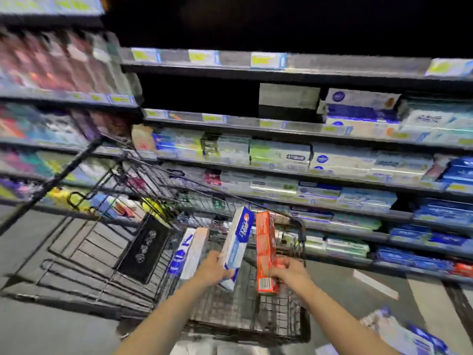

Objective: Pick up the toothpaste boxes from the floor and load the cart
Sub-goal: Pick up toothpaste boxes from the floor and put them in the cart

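Head view — one camera, blurred by motion.

Blue-and-white toothpaste box (236, 242): held near its lower end by the left hand (213, 271), fingers curled round it, the box standing upright over the cart (230, 311). Judged light, stiff card, smooth-faced and a little slippery; long and thin, so a hold nearer the middle would steady it. Corners likely crush under a hard squeeze.

Orange toothpaste box (266, 252): held by the right hand (286, 274), fingers wrapped round its lower part, upright, just beside the blue one and apart from it. Same handling expected.

White box (192, 252): leaning inside the cart, left of the hands; a black item (143, 249) lies further left in it.

More boxes (401, 334): on the floor at lower right — not yet gathered.

Cart: dark wire basket, open mesh bottom; small ends could catch in the gaps, so boxes are best laid flat.

Room: shop aisle, grey floor (51, 329), dark shelves (281, 149) stocked with rows of boxes close behind the cart. Light is dim.
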`<state>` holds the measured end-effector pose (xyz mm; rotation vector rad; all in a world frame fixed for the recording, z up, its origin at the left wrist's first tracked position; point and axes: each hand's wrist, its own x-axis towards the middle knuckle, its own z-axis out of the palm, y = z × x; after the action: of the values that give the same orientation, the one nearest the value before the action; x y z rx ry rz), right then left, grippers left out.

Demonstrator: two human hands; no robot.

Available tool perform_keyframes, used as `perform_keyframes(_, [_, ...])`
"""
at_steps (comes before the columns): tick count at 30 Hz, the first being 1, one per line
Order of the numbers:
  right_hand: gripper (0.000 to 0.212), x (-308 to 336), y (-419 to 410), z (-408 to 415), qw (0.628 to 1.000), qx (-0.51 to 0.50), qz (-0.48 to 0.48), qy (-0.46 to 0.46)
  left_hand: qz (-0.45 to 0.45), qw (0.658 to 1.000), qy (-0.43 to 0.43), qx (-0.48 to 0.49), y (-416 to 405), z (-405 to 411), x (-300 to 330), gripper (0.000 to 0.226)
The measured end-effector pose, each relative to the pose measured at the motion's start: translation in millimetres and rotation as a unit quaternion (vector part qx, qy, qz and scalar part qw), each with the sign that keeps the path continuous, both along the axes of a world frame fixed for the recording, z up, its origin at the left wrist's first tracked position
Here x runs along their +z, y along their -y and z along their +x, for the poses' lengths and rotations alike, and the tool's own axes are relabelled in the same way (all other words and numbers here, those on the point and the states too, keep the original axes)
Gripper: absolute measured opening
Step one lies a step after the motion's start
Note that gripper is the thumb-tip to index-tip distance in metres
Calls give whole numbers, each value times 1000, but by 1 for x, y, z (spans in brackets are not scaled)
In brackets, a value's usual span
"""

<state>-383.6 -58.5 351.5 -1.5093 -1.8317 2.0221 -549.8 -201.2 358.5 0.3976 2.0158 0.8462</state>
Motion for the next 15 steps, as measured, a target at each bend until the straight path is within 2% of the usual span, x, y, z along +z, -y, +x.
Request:
perform_keyframes(8, [23,-79,41,-116,996,-16,-72,58,-64,998,8,-4,26,-114,-89,33])
perform_keyframes(15, [27,-165,43,-179,982,-57,-145,104,-149,988,11,-22,16,-157,-199,41])
